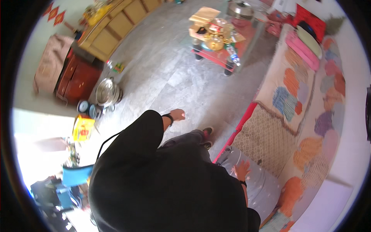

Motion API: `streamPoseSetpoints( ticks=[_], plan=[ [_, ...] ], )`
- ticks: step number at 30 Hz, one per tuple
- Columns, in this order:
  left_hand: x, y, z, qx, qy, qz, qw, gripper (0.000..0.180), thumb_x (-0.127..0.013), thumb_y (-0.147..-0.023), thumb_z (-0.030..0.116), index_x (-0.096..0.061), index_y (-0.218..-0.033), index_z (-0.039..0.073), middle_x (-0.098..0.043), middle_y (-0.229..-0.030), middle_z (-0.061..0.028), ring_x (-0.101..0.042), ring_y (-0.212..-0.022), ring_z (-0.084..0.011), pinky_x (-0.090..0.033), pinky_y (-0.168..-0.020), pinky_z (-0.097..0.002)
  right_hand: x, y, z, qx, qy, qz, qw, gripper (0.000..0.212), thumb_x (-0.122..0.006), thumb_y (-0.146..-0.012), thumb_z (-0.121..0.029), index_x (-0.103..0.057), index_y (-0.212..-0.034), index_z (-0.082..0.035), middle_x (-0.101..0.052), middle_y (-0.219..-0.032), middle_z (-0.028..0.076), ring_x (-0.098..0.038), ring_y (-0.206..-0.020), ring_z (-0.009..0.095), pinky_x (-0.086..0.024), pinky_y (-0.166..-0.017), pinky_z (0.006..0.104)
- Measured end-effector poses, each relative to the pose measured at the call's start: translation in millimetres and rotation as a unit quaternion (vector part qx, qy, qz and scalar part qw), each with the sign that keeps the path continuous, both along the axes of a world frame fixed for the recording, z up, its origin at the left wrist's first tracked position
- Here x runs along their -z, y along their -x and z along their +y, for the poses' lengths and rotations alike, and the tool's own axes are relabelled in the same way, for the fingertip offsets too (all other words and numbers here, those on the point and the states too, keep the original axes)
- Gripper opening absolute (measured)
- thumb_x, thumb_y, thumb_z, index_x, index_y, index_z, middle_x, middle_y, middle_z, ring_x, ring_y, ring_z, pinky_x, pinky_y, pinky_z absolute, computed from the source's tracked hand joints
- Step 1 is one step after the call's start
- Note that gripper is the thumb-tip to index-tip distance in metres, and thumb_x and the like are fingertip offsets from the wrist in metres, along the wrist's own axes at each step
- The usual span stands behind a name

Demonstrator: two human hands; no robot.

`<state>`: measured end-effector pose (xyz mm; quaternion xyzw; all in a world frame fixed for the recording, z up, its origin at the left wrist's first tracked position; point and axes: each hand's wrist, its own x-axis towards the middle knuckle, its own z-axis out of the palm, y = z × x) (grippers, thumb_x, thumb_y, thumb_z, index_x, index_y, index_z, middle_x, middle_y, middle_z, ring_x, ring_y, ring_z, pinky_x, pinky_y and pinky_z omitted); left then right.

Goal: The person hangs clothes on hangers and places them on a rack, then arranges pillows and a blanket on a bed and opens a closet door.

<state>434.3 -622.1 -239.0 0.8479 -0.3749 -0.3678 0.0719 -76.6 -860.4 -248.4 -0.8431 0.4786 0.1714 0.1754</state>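
My left hand point(177, 115), a dark band on its wrist, hangs over the grey tiled floor. Its fingers look loosely curled, and no object shows in them. Lower right, my right hand point(242, 169) has its fingers spread and nothing in its grasp. It is over a grey pillow or folded quilt point(265, 190) with white stars; whether it touches the cloth I cannot tell. That grey bundle lies on the near end of a long sofa, beside a beige patterned seat cover point(266, 141). My shoes point(208, 135) show between the hands.
A glass-topped table point(249, 46) at the back holds bags, bottles and a round metal pot point(240, 9). Pink and green folded bedding point(305, 44) lies at the sofa's far end. Left are a metal basin point(107, 92), a red-brown cabinet point(80, 77) and a yellow package point(83, 128).
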Motion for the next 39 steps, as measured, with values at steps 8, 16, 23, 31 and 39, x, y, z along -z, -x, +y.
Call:
streamPoseSetpoints(
  ticks=[8,16,23,31,39],
  plan=[
    [36,40,247,-0.151,-0.113,0.189,0.964,0.017,-0.065,-0.077,0.023,-0.070,-0.084,0.008,-0.067,-0.073,-0.0092,-0.062,-0.062,-0.0213,-0.049,-0.058,-0.0386,144,-103,-112,0.046,-0.290,-0.098,0.951,0.032,-0.056,-0.085,-0.026,-0.059,-0.104,-0.001,-0.063,-0.085,0.015,-0.062,-0.077,0.024,-0.050,-0.068,0.0376],
    [64,-45,275,-0.216,-0.166,0.301,0.914,0.018,-0.066,-0.077,0.023,-0.071,-0.087,0.009,-0.068,-0.078,-0.0061,-0.065,-0.078,-0.0188,-0.051,-0.070,-0.0384,77,-260,-34,0.159,-0.433,-0.157,0.873,0.020,-0.056,-0.084,-0.024,-0.063,-0.081,-0.005,-0.060,-0.067,0.009,-0.058,-0.057,0.020,-0.047,-0.053,0.0345],
    [1,-260,182,-0.247,0.188,0.084,0.947,0.026,-0.058,-0.078,0.032,-0.065,-0.085,0.008,-0.065,-0.083,-0.0148,-0.061,-0.083,-0.0327,-0.048,-0.075,-0.0416,108,-353,-23,-0.325,-0.374,-0.059,0.867,0.024,-0.055,-0.085,-0.023,-0.062,-0.087,0.000,-0.062,-0.070,0.010,-0.060,-0.061,0.020,-0.049,-0.054,0.0329],
    [46,-381,188,-0.105,-0.091,0.066,0.988,0.019,-0.064,-0.070,0.024,-0.069,-0.085,0.013,-0.068,-0.087,-0.0110,-0.064,-0.085,-0.0320,-0.050,-0.071,-0.0410,33,-563,-32,0.003,-0.405,-0.222,0.887,0.026,-0.052,-0.081,-0.016,-0.063,-0.098,0.000,-0.065,-0.079,0.012,-0.063,-0.068,0.021,-0.053,-0.063,0.0308],
    [16,-423,123,-0.089,0.025,0.128,0.987,0.025,-0.058,-0.068,0.025,-0.067,-0.083,0.006,-0.065,-0.085,-0.0163,-0.062,-0.083,-0.0358,-0.050,-0.072,-0.0407,39,-631,-98,0.082,-0.421,-0.206,0.880,0.018,-0.055,-0.083,-0.013,-0.063,-0.090,0.001,-0.062,-0.072,0.007,-0.061,-0.067,0.015,-0.052,-0.061,0.0309]
  ],
)
